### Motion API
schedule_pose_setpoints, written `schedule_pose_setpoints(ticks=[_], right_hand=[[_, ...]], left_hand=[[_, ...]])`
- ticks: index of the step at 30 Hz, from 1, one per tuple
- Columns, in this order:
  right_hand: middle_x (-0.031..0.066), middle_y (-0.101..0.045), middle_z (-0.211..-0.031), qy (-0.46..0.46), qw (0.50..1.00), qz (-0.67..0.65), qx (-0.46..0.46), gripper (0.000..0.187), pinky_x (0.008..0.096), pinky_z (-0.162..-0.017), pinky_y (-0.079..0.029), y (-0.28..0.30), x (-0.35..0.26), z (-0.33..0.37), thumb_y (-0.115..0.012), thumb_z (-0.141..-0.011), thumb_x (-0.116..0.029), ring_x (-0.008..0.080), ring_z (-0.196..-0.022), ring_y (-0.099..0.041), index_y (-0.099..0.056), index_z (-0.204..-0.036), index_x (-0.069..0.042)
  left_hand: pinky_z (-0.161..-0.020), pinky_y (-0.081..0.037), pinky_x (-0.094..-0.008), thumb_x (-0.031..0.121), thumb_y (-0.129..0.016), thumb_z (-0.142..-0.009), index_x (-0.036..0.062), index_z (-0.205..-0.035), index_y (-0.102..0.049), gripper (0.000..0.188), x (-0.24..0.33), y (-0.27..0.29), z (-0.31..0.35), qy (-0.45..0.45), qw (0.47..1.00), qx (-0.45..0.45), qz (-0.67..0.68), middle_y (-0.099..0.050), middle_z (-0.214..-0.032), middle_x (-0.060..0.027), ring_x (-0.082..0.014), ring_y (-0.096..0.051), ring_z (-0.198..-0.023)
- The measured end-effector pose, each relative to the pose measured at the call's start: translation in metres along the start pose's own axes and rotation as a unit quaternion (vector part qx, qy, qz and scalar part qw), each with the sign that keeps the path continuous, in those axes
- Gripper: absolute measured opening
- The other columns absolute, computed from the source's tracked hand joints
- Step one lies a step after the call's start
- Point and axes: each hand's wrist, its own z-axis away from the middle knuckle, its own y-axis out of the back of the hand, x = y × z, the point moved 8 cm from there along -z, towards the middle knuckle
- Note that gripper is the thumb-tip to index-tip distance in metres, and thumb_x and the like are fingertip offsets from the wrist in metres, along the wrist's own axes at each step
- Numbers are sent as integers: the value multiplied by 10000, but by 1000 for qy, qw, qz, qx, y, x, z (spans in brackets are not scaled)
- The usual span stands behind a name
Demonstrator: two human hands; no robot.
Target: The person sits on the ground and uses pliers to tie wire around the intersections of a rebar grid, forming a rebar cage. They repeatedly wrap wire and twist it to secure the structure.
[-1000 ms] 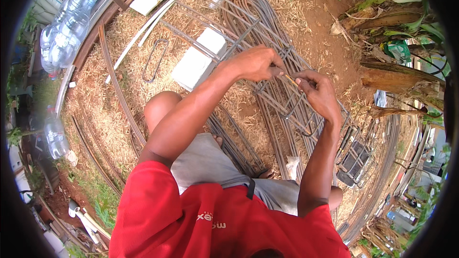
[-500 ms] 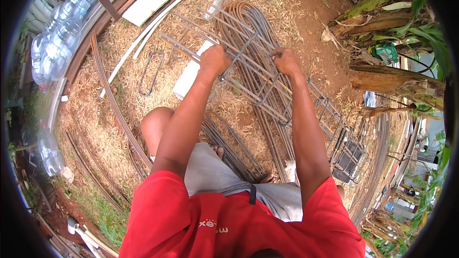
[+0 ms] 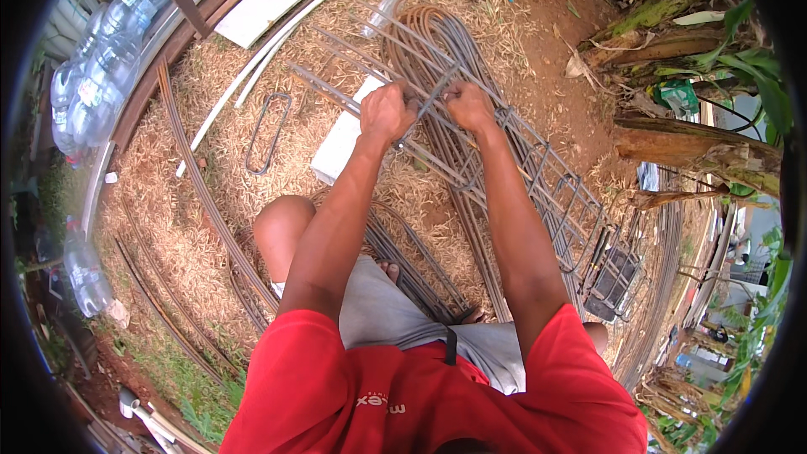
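Note:
A long steel rebar cage [image 3: 461, 170] lies slantwise before me, from upper left to lower right. My left hand [image 3: 388, 112] is closed around a rectangular rebar stirrup [image 3: 432, 101] that crosses the long bars near the cage's far end. On the other side of that same stirrup, my right hand [image 3: 469, 106] has its fingers curled in and pressed against it; the fingertips are partly hidden. Under the cage runs a bundle of bent rusty rebar [image 3: 418, 21]. A loose stirrup [image 3: 269, 133] rests on the dry grass to the left.
A white block [image 3: 338, 147] sits beneath the cage's left side. More rebar [image 3: 403, 265] lies by my feet, and long bars [image 3: 197, 172] curve along the left. Plastic bottles [image 3: 105, 67] stand at far left. Banana stems [image 3: 698, 147] edge the right, near a dark slab [image 3: 614, 282].
My right hand has moved left along the cage to the stirrup by my left hand. My left hand has shifted slightly right. The cage's far end has moved a little right.

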Motion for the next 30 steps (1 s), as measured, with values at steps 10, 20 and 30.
schedule_pose_setpoints(ticks=[10, 20, 30], right_hand=[[113, -746, -867, -7, 991, -131, -37, 231, 390, -667, -522, -8, -8, 23, -722, -953, -207, 229, -731, -656, -800, -1062, -18], [6, -612, -827, -134, 852, -494, -106, 215, 253, -516, -388, -17, 3, 49, -627, -1025, -76, 85, -652, -472, -715, -1194, 24], [23, -636, -874, -143, 785, -593, -108, 211, 268, -556, -422, -16, -8, 79, -601, -1064, -83, 97, -663, -501, -685, -1216, 37]], left_hand=[[-900, -576, -502, 265, -773, -914, 73, -1052, -823, 242, 14, 12, 10, -9, 995, 2, 97, -790, -942, -224, -417, -756, -941], [-834, -586, -466, 187, -807, -906, 26, -1002, -826, 189, 25, -4, 1, 1, 988, 17, 154, -779, -898, -246, -401, -760, -853], [-836, -605, -392, 151, -814, -900, -4, -1091, -829, 246, 20, -25, 8, 54, 963, 49, 258, -820, -957, -187, -267, -799, -893]])
